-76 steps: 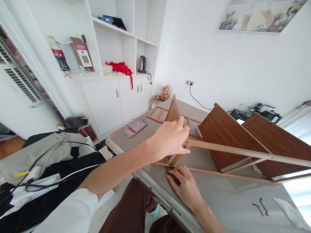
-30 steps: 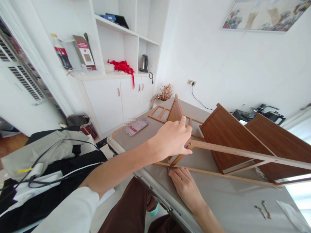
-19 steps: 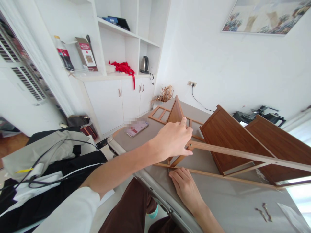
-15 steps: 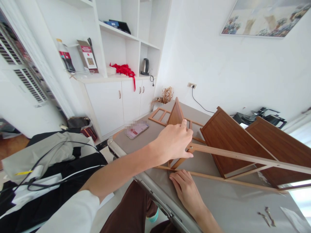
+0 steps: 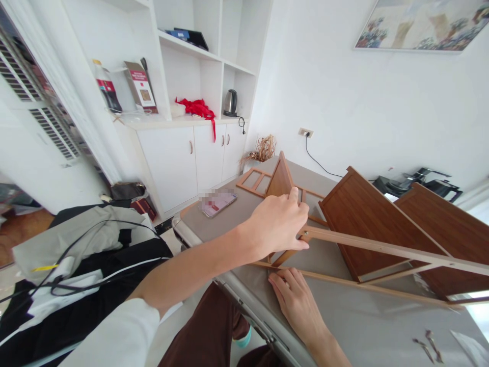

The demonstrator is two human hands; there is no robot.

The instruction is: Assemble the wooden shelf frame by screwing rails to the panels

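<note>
A wooden shelf frame (image 5: 378, 246) lies on its side on the grey table, with brown panels (image 5: 382, 221) standing up between its rails. My left hand (image 5: 280, 227) is closed around the near end of the frame, thumb beside a screw hole in the upper rail. Below it, my right hand (image 5: 296, 295) rests low against the bottom rail (image 5: 336, 280). Its fingers are curled together at the rail's outer side, and whatever they pinch is hidden. Past my left hand, a smaller end panel (image 5: 280, 176) tilts upward.
A phone (image 5: 219, 203) lies on the grey table (image 5: 382, 326) at the left. Small metal pieces (image 5: 431, 346) and a clear plastic bag (image 5: 469, 349) are at the right. A coffee machine (image 5: 420, 178) stands behind the panels. Bags and cables (image 5: 84, 275) are piled left of the table.
The whole view has shifted slightly, so everything appears a little further right. Both hands keep the same places on the frame, with no clear movement of the wood.
</note>
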